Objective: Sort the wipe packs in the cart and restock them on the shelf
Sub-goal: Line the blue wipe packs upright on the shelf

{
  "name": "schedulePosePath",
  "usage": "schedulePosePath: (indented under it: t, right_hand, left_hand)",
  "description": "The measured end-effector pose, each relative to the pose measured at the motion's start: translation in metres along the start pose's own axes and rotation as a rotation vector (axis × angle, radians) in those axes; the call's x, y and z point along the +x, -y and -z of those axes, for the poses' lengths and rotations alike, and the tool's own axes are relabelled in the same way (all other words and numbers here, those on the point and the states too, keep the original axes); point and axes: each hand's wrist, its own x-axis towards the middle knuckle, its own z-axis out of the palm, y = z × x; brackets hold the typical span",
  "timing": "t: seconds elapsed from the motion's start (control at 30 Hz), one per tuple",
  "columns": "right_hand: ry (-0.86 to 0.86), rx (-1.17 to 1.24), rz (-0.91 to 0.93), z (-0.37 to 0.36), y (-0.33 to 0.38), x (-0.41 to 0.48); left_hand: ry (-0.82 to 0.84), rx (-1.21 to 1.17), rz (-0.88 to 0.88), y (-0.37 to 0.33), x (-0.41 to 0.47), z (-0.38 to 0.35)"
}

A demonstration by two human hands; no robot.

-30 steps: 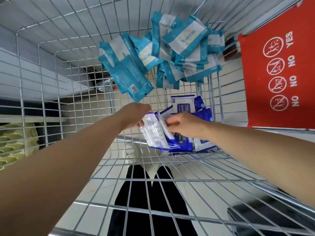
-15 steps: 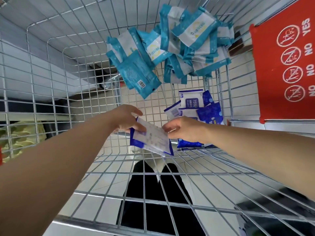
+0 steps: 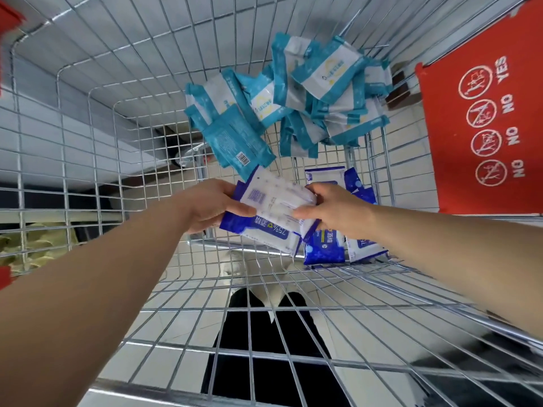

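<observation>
Sorting underway: left hand (image 3: pixel 210 207) and right hand (image 3: pixel 333 214) both grip a stack of dark-blue packs (image 3: pixel 271 201) in the middle of the cart (image 3: pixel 88 148), teal pile (image 3: pixel 311 92) heaped far; next, probably squaring it and gathering the loose blue packs (image 3: pixel 324 249) at right

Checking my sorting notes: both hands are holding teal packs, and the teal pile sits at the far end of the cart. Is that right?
Not quite. In the head view the left hand and right hand hold blue packs, not teal ones. The teal pile does sit at the far end of the cart.
</observation>
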Motion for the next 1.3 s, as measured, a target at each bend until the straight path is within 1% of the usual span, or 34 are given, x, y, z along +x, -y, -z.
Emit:
schedulePosePath:
  t: [0.1, 0.17, 0.2, 0.23, 0.3, 0.33, 0.4, 0.47, 0.53, 0.67, 0.77, 0.9, 0.97, 1.03, 1.1, 1.17, 1.3]
  right_hand:
    - [0.035, 0.194, 0.009, 0.008, 0.0, 0.0]
    - [0.022, 0.228, 0.029, 0.016, 0.003, 0.0]
    - [-0.031, 0.222, 0.033, 0.02, 0.005, 0.001]
    - [-0.118, 0.197, 0.038, 0.024, 0.007, 0.001]
    - [-0.318, 0.069, 0.095, 0.032, 0.013, 0.0]
    - [-0.39, -0.03, 0.155, 0.036, 0.016, -0.002]
    - [-0.477, -0.266, 0.318, 0.042, 0.022, -0.009]
    - [-0.503, -0.472, 0.478, 0.043, 0.024, -0.016]
    - [-0.473, -0.58, 0.597, 0.039, 0.023, -0.019]
    - [-0.256, -0.733, 0.76, 0.029, 0.018, -0.017]
    - [-0.161, -0.875, 0.857, 0.029, 0.013, -0.012]
    - [-0.106, -1.086, 0.967, 0.032, 0.008, -0.009]
    - [-0.057, -1.124, 0.933, 0.034, 0.005, -0.011]
    - [-0.036, -0.966, 0.823, 0.035, 0.005, -0.014]
    - [-0.103, -0.71, 0.671, 0.034, 0.01, -0.015]
    - [-0.198, -0.546, 0.57, 0.03, 0.019, -0.011]
    - [-0.222, -0.43, 0.461, 0.023, 0.034, -0.002]
  left_hand:
    - [-0.003, -0.013, -0.007, 0.003, 0.002, -0.001]
    - [-0.031, -0.06, -0.03, 0.003, 0.003, -0.002]
    - [-0.054, -0.064, -0.041, 0.003, 0.003, -0.002]
    - [-0.079, -0.057, -0.054, 0.003, 0.004, -0.003]
    - [-0.131, -0.056, -0.088, 0.003, 0.004, -0.002]
    - [-0.156, -0.067, -0.107, 0.002, 0.003, -0.002]
    - [-0.201, -0.102, -0.139, 0.0, 0.002, -0.001]
    - [-0.218, -0.175, -0.142, -0.003, 0.001, 0.0]
    - [-0.196, -0.231, -0.124, -0.009, -0.001, -0.001]
    - [-0.153, -0.328, -0.123, -0.017, 0.001, -0.004]
    - [-0.136, -0.273, -0.172, -0.017, 0.005, -0.004]
    - [-0.135, -0.196, -0.161, -0.012, 0.011, -0.006]
    - [-0.161, -0.186, -0.166, -0.01, 0.014, -0.005]
    - [-0.169, -0.164, -0.174, -0.009, 0.014, -0.003]
    - [-0.146, -0.122, -0.185, -0.011, 0.013, -0.001]
    - [-0.121, -0.074, -0.192, -0.015, 0.01, -0.002]
    - [-0.119, 0.039, -0.2, -0.022, 0.007, -0.012]
